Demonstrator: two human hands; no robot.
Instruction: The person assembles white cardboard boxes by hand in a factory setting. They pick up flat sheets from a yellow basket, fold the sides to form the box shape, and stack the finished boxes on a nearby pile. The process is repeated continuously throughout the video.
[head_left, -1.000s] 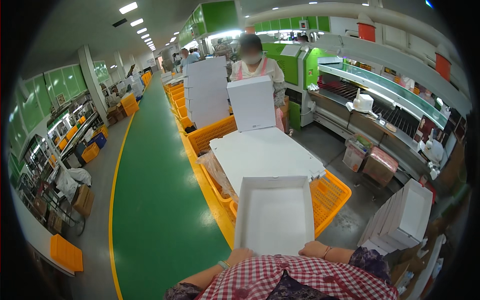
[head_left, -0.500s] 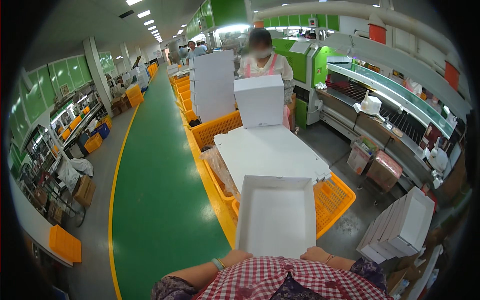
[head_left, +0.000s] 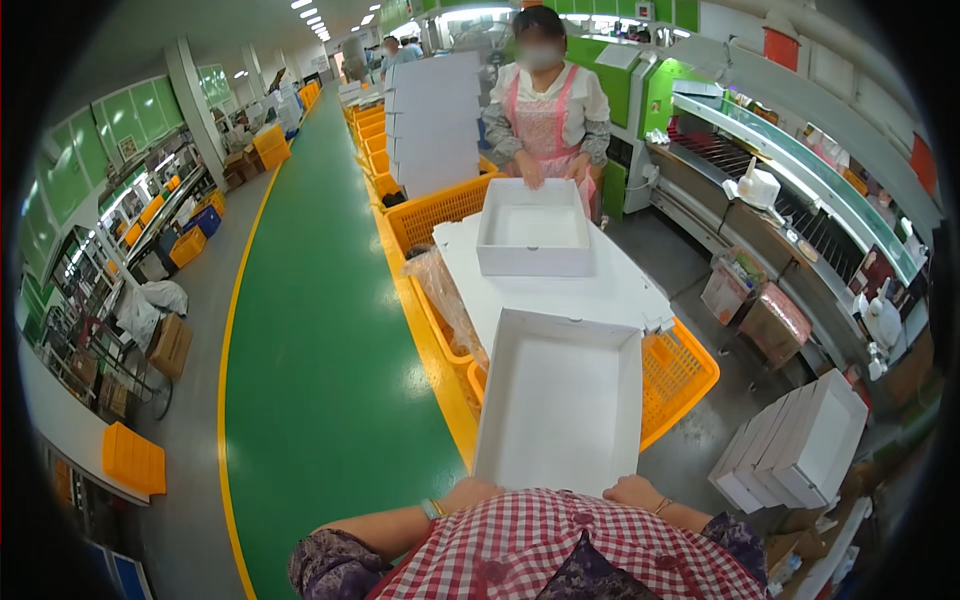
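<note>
In front of me a large open white cardboard box (head_left: 560,410) rests with its inside facing up, its far end over a stack of flat white cardboard (head_left: 625,285). At the near left corner of the box my left hand (head_left: 470,492) is closed on its edge, partly behind my checked apron. My right hand (head_left: 634,490) is curled on the near right corner, the fingertips hidden. Farther off, a smaller open white box (head_left: 535,245) lies on the cardboard, with the co-worker's hands (head_left: 545,168) at its far rim.
Yellow plastic crates (head_left: 680,385) stand beneath the cardboard and along the green walkway (head_left: 310,380). A tall stack of white boxes (head_left: 435,125) rises behind at left. More nested white boxes (head_left: 790,440) stand on the right floor. A conveyor machine (head_left: 790,190) runs along the right.
The co-worker's box has gone from standing on its side to lying flat, open side up. My hands stay at the near corners of the large box. My view has tipped down slightly.
</note>
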